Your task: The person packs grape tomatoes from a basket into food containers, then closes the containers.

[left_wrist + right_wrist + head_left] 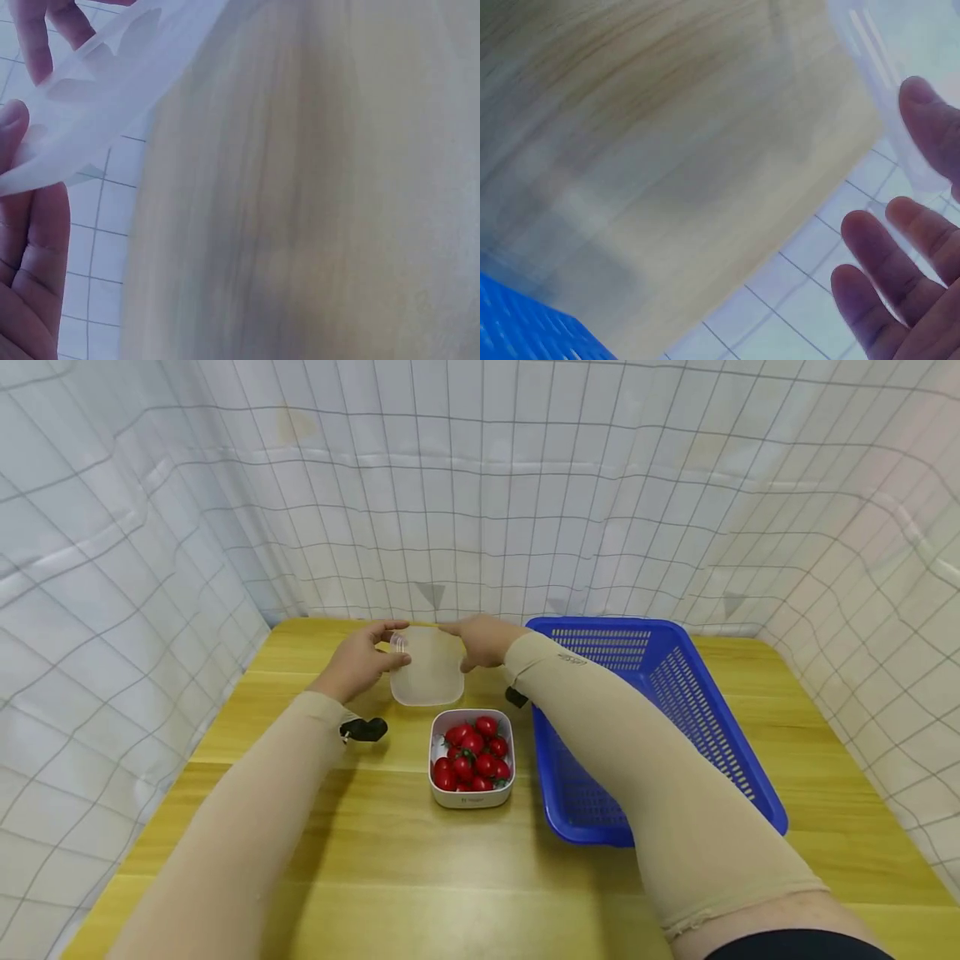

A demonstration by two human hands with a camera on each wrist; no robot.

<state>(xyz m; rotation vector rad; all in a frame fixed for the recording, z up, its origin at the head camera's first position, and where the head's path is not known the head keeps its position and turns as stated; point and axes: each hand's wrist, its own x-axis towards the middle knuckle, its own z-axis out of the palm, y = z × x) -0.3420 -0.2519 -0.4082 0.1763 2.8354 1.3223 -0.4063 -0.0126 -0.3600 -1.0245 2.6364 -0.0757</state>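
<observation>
A translucent, rounded-square plastic lid [429, 672] is held up between my two hands over the far part of the table. My left hand [358, 658] grips its left edge; in the left wrist view the thumb [10, 124] lies on one face and fingers [46, 247] on the other. At the right edge is my right hand [486, 639], its index finger along the far corner and its thumb [928, 120] against the rim. Nearer to me stands a white square container [471, 800] holding several red cherry tomatoes [472, 743], its top uncovered.
A large blue plastic basket [553, 793] stands right of the container, beneath my right forearm. The wooden table [420, 885] ends at a white grid-patterned curtain [480, 493] at the back and sides. Dark wrist devices [364, 729] hang below both wrists.
</observation>
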